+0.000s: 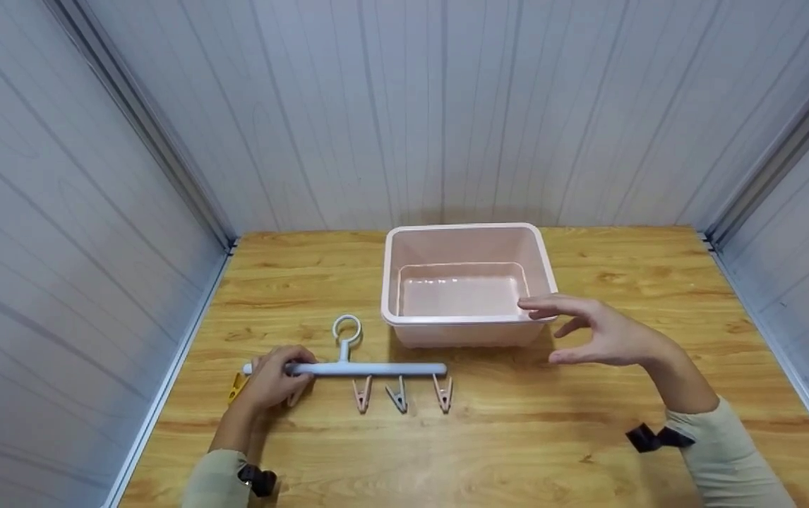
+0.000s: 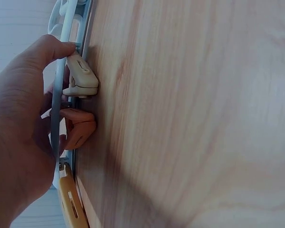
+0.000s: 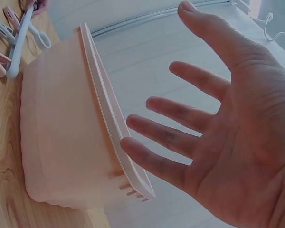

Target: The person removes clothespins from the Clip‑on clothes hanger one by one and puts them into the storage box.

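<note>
A pale blue clothes-peg hanger bar (image 1: 369,368) with a ring hook (image 1: 346,329) lies on the wooden table (image 1: 489,437), several pegs (image 1: 399,394) hanging off it. My left hand (image 1: 272,377) grips the bar's left end; in the left wrist view my fingers (image 2: 35,90) curl round the bar (image 2: 57,95) beside a cream peg (image 2: 80,76), an orange peg (image 2: 78,126) and a yellow peg (image 2: 71,202). A pink plastic basin (image 1: 466,282) stands behind the hanger. My right hand (image 1: 591,331) hovers open at the basin's front right corner, fingers (image 3: 180,114) spread near its rim (image 3: 109,109).
Pale panelled walls (image 1: 58,212) close in the table on the left, back and right. Bare wood lies in front of the hanger and to the basin's right. Black straps (image 1: 648,437) sit on both wrists.
</note>
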### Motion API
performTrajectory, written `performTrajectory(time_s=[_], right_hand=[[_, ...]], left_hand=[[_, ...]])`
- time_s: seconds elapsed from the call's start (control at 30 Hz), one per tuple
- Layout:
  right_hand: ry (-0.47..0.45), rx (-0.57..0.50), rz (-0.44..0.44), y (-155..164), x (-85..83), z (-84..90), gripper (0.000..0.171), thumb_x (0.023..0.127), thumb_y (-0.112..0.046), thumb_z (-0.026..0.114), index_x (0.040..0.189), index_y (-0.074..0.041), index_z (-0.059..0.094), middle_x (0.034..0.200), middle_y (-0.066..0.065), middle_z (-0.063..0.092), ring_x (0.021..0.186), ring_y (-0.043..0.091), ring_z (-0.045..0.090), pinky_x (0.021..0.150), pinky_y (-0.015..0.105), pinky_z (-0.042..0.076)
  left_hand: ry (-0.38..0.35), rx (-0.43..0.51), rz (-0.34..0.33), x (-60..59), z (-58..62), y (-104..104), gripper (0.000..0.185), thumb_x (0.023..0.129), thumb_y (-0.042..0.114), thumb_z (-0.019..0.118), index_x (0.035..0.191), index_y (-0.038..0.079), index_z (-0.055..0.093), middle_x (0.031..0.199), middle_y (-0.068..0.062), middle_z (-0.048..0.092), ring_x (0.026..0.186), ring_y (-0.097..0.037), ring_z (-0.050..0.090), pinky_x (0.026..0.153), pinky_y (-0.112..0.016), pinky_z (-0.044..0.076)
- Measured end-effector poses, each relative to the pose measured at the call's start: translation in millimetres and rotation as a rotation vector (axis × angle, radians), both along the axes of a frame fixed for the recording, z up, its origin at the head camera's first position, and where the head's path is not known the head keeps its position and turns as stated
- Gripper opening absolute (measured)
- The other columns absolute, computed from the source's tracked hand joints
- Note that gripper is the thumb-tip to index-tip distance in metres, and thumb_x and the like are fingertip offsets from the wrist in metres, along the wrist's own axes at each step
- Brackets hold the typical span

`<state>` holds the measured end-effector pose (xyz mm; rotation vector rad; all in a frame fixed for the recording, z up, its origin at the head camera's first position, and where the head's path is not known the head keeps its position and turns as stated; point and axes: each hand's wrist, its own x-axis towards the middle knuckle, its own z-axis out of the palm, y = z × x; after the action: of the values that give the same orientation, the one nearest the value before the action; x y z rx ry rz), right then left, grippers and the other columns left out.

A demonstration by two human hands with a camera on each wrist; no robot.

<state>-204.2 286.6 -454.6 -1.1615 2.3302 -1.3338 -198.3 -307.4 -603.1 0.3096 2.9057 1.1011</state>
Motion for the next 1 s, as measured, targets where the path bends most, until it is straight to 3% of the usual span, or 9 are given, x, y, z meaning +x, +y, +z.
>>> performTrajectory(time_s=[0.17, 0.33, 0.57, 0.7, 0.83, 1.0], right_hand=[[0.005, 0.011, -0.026, 0.7, -1.4, 2.7, 0.076, 0.096, 0.0, 0.084, 0.166, -0.01, 0.055, 0.166, -0.018, 0.059, 0.146, 0.003, 0.063, 0.103, 0.036, 0.063], [0.028, -0.021, -0.035, 2.7, 1.9, 6.2, 0.076, 0.095, 0.001, 0.084, 0.165, -0.008, 0.056, 0.165, -0.026, 0.056, 0.148, 0.002, 0.061, 0.104, 0.033, 0.063], [0.106, -0.241, 0.058, 1.7, 3.6, 3.0, 0.081, 0.088, 0.021, 0.078, 0.163, 0.009, 0.05, 0.176, 0.003, 0.053, 0.158, 0.004, 0.053, 0.11, 0.023, 0.059], [0.092, -0.341, 0.15, -2.3, 1.9, 1.1, 0.086, 0.084, 0.03, 0.071, 0.164, 0.012, 0.046, 0.18, 0.013, 0.046, 0.165, 0.011, 0.049, 0.114, 0.025, 0.058], [0.075, -0.357, 0.172, -7.4, 2.2, 2.2, 0.087, 0.084, 0.03, 0.071, 0.165, 0.009, 0.047, 0.18, 0.012, 0.046, 0.165, 0.012, 0.048, 0.117, 0.027, 0.057], [0.08, -0.334, 0.128, -14.5, 3.5, -1.2, 0.082, 0.085, 0.029, 0.075, 0.161, 0.014, 0.048, 0.178, 0.006, 0.051, 0.162, 0.009, 0.051, 0.117, 0.027, 0.058]], left_hand=[[-0.018, 0.006, -0.014, -1.9, 6.1, 1.6, 0.015, 0.091, 0.011, 0.083, 0.103, 0.02, 0.081, 0.108, -0.005, 0.08, 0.107, -0.026, 0.066, 0.103, -0.057, 0.032], [-0.048, -0.028, -0.034, 0.3, 11.5, 4.3, 0.017, 0.092, 0.01, 0.084, 0.105, 0.02, 0.082, 0.115, -0.006, 0.08, 0.106, -0.02, 0.067, 0.099, -0.046, 0.05], [-0.051, -0.041, -0.078, 4.7, 18.3, 7.3, 0.018, 0.092, 0.007, 0.085, 0.106, 0.019, 0.081, 0.116, -0.007, 0.08, 0.103, -0.019, 0.071, 0.089, -0.035, 0.056], [-0.041, -0.044, -0.107, 6.6, 19.2, 6.4, 0.019, 0.092, 0.006, 0.084, 0.105, 0.019, 0.081, 0.115, -0.006, 0.08, 0.103, -0.019, 0.072, 0.089, -0.035, 0.057], [-0.028, -0.052, -0.115, 6.7, 19.7, 4.1, 0.019, 0.091, 0.006, 0.084, 0.105, 0.019, 0.081, 0.113, -0.005, 0.08, 0.102, -0.017, 0.071, 0.088, -0.033, 0.057], [0.016, -0.019, -0.137, 6.3, 18.2, 1.3, 0.019, 0.089, 0.006, 0.085, 0.103, 0.019, 0.081, 0.109, -0.004, 0.081, 0.099, -0.015, 0.071, 0.086, -0.033, 0.058]])
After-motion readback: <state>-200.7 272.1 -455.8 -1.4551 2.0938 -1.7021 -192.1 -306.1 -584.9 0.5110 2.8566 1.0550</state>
